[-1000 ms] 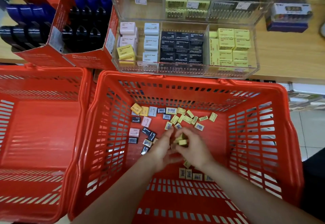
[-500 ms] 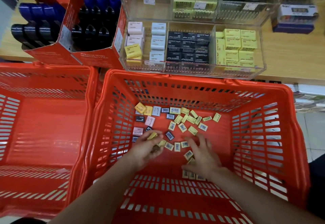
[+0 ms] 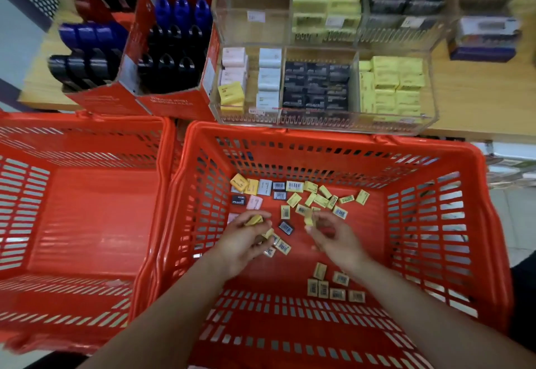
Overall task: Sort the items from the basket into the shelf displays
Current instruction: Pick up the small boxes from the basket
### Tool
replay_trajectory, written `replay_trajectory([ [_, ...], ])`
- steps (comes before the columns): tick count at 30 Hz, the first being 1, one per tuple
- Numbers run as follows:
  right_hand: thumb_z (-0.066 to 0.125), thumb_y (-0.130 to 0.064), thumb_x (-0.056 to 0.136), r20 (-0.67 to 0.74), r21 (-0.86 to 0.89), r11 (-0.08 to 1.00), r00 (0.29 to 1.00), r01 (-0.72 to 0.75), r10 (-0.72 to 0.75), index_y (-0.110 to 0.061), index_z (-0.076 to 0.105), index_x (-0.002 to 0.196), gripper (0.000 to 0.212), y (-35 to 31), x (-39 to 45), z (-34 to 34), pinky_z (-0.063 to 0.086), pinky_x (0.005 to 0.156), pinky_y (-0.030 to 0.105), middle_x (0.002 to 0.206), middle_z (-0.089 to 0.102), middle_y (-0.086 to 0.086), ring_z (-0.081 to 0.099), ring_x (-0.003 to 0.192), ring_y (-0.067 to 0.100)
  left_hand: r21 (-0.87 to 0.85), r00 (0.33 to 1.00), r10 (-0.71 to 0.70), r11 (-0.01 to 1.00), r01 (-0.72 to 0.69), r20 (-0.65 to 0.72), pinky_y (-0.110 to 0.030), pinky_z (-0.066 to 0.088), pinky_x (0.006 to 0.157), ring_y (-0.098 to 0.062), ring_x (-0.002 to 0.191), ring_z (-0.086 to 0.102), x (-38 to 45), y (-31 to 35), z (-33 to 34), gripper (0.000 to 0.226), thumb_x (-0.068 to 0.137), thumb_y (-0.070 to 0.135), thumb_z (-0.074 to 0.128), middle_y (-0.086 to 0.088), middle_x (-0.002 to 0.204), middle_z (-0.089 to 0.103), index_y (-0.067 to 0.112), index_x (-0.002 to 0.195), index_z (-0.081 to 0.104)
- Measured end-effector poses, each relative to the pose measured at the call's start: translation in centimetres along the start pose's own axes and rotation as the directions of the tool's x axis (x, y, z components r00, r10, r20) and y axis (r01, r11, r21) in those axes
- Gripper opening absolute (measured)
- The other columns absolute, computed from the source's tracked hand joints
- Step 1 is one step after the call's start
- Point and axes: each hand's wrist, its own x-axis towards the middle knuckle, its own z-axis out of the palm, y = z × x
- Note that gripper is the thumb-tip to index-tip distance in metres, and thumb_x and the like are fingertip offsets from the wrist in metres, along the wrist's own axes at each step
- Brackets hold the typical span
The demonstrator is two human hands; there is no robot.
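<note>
Small boxed items (image 3: 300, 199) lie scattered over the floor of the right-hand red basket (image 3: 490, 223), mostly yellow with a few black, white and pink ones at the far left; a further cluster sits nearer, beside the right wrist. Their print is too small and smeared to read. Both hands hang inside this basket. The left hand (image 3: 243, 238) curls round several yellow boxes (image 3: 255, 220), its palm hiding how many. The right hand (image 3: 333, 236) is motion-blurred, fingers bent and pinching one yellow box (image 3: 309, 219) at the tips. Beyond the basket's far rim stands a clear acrylic display (image 3: 429, 90) on the shelf, its compartments holding pink, white, black and yellow boxes. To its left are red cartons (image 3: 116, 100) of blue and black goods, blurred. A second red basket (image 3: 87, 194) sits at left, cut off by the picture edge.
</note>
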Motion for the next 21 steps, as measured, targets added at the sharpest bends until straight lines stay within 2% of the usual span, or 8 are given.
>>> replay_trajectory([
  [3,0.074,-0.025,0.08,0.116,0.428,0.895,0.99,-0.128,0.086,-0.02,0.062,0.119,0.041,-4.9,-2.6,-1.9,0.057,0.069,0.027,0.119,0.066,0.007,0.065,0.102,0.019,0.044,0.991,0.036,0.998,-0.042,0.13,-0.028,0.058,0.072,-0.018,0.076,0.069,-3.4,2.8,2.2,0.014,0.087,0.002,0.072,-0.004,0.085,0.07,0.015,0.092,0.075],
  [4,0.074,-0.026,0.078,0.176,0.507,0.849,0.982,-0.148,0.066,-0.016,0.061,0.122,0.047,-6.6,-3.8,-2.6,0.056,0.069,0.027,0.119,0.067,0.008,0.065,0.103,0.02,0.052,0.983,0.06,0.996,-0.07,0.176,-0.028,0.058,0.071,-0.018,0.073,0.071,-4.9,4.0,3.0,0.015,0.087,0.001,0.071,-0.004,0.083,0.072,0.015,0.092,0.075],
  [6,0.069,-0.027,0.084,0.295,0.571,0.806,0.955,-0.155,-0.025,-0.01,0.061,0.12,0.041,-10.1,-6.6,-4.0,0.056,0.068,0.028,0.117,0.067,0.013,0.065,0.099,0.022,0.071,0.958,0.12,0.987,-0.143,0.259,-0.028,0.059,0.07,-0.021,0.076,0.072,-8.4,6.4,4.5,0.015,0.089,-0.001,0.069,-0.006,0.082,0.072,0.013,0.094,0.072],
  [8,0.058,-0.029,0.093,0.408,0.563,0.811,0.907,-0.157,-0.108,-0.01,0.059,0.119,0.032,-13.4,-9.9,-5.2,0.053,0.068,0.029,0.111,0.064,0.017,0.064,0.092,0.024,0.099,0.934,0.171,0.972,-0.212,0.314,-0.029,0.059,0.071,-0.022,0.079,0.073,-12.4,8.7,5.8,0.015,0.089,-0.002,0.067,-0.008,0.085,0.071,0.011,0.096,0.071],
  [10,0.051,-0.034,0.093,0.482,0.55,0.823,0.858,-0.139,-0.177,-0.012,0.061,0.113,0.031,-16.6,-12.9,-6.2,0.046,0.067,0.031,0.102,0.06,0.014,0.059,0.085,0.023,0.108,0.913,0.211,0.959,-0.263,0.349,-0.031,0.059,0.073,-0.023,0.079,0.071,-16.4,10.8,6.7,0.016,0.089,-0.002,0.068,-0.01,0.091,0.07,0.012,0.096,0.074],
  [13,0.045,-0.037,0.092,0.5,0.518,0.853,0.833,-0.067,-0.238,-0.016,0.072,0.096,0.034,-21.1,-16.6,-7.2,0.038,0.058,0.028,0.09,0.058,0.006,0.056,0.078,0.02,0.073,0.886,0.229,0.957,-0.281,0.402,-0.036,0.059,0.077,-0.028,0.085,0.07,-21.4,13.3,7.6,0.017,0.086,0.002,0.072,-0.012,0.099,0.07,0.013,0.098,0.076],
  [17,0.043,-0.036,0.101,0.423,0.402,0.915,0.882,0.023,-0.208,-0.009,0.072,0.104,0.04,-25.2,-19.5,-8.8,0.034,0.044,0.02,0.081,0.057,0.002,0.055,0.069,0.015,-0.035,0.868,0.241,0.967,-0.251,0.434,-0.037,0.059,0.077,-0.027,0.085,0.066,-25.2,14.6,8.5,0.025,0.078,0.01,0.076,-0.012,0.094,0.07,0.01,0.103,0.076],
  [21,0.058,-0.028,0.098,0.256,0.226,0.962,0.943,0.153,-0.21,-0.004,0.07,0.11,0.029,-27.0,-20.4,-10.2,0.035,0.037,0.018,0.075,0.066,0.003,0.054,0.056,0.009,-0.089,0.914,0.233,0.972,-0.216,0.333,-0.028,0.057,0.06,-0.021,0.075,0.064,-26.1,14.8,10.1,0.019,0.086,0.022,0.074,-0.015,0.099,0.064,0.007,0.097,0.078],
])
